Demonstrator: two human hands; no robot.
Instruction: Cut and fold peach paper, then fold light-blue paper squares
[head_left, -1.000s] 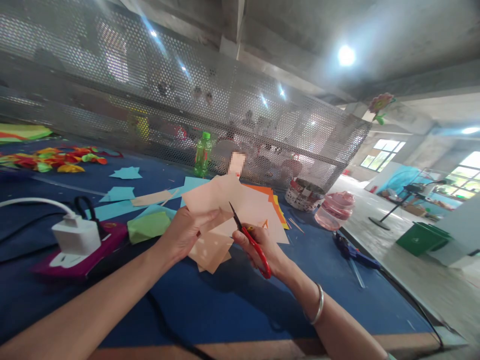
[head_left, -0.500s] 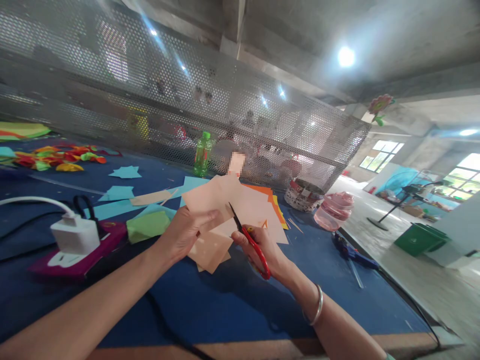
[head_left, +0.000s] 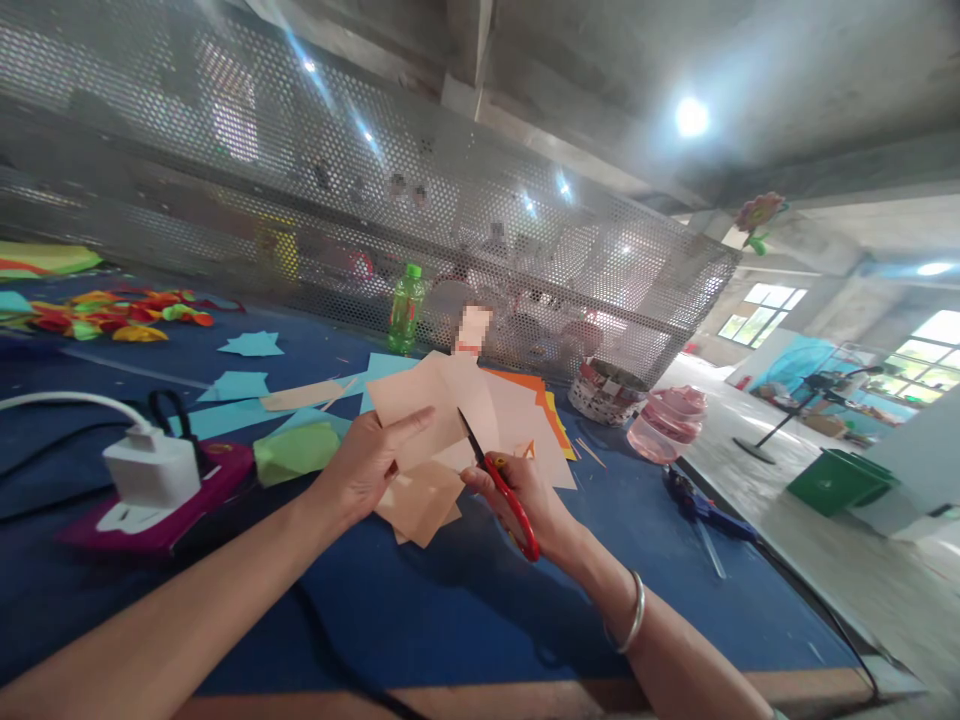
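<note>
left hand (head_left: pixel 360 470) pinching a loose stack of peach craft paper (head_left: pixel 427 430), sheets fanned past the fingers. right hand (head_left: pixel 517 500) closed round red-handled scissors (head_left: pixel 511 510), blades looking pressed together, lying over the stack just beside the left hand. orange paper (head_left: pixel 536 405) beneath, on a blue tabletop (head_left: pixel 450 610).
</note>
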